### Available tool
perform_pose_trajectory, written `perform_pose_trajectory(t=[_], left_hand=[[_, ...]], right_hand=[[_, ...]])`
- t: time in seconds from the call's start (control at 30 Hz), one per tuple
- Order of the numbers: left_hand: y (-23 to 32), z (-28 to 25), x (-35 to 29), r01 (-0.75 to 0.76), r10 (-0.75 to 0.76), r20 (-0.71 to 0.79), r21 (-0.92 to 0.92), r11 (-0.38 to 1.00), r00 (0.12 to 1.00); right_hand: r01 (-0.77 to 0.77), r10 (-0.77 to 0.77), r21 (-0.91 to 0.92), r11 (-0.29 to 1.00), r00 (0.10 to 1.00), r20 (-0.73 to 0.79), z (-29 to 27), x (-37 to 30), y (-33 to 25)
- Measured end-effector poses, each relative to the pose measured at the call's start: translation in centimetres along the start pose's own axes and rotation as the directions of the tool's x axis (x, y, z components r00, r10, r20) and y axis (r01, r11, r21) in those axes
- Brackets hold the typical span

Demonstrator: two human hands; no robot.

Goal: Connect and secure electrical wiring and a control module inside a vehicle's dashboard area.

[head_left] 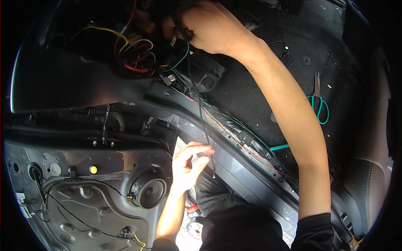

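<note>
A thin black cable (201, 113) hangs from the dark dashboard area at the top down over the door sill, ending in a small light-coloured tip. My left hand (186, 164) has curled fingers, with the index fingertip and thumb closed at the cable near its lower end. Up under the dashboard, my right hand (211, 27) is closed around the upper part of the same cable. Its fingertips are partly lost in shadow. Close by are a bundle of red, white and yellow wires (140, 56) and a green wire (183, 58).
Green-handled scissors (319, 106) lie on the dark car floor at right. Wires run along the door sill (247, 167). At lower left is the opened door panel (96, 205) with a round speaker (151, 192). A seat (372, 125) stands at far right.
</note>
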State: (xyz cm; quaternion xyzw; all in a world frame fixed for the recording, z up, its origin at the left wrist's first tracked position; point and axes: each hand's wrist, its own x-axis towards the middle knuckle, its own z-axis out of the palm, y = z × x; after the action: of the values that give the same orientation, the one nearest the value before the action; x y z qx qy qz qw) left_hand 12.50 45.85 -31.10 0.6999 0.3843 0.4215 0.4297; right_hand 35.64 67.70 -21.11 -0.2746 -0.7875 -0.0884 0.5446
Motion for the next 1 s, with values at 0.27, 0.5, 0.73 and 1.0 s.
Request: perform_pose_trajectory(t=[0.27,0.5,0.73,1.0], left_hand=[[1.3,-0.6,2.0,-0.068,0.073,-0.042,0.110,0.992,0.996],[5.9,-0.7,6.3,-0.180,0.237,-0.090,0.411,0.894,0.967],[8.8,0.8,9.6,-0.160,0.339,-0.029,0.842,0.516,0.940],[7.9,2.2,12.2,-0.132,0.380,-0.024,0.916,0.379,0.925]], right_hand=[[0.045,-0.045,0.023,0.999,0.999,0.003,-0.2,-0.7,0.1],[-0.174,0.176,0.075,0.982,0.984,-0.027,1.1,-1.8,-0.3],[-0.093,0.095,0.015,0.996,0.980,-0.176,2.1,-2.1,-0.6],[-0.099,0.099,-0.101,0.990,0.995,-0.002,1.6,-1.7,-1.0]])
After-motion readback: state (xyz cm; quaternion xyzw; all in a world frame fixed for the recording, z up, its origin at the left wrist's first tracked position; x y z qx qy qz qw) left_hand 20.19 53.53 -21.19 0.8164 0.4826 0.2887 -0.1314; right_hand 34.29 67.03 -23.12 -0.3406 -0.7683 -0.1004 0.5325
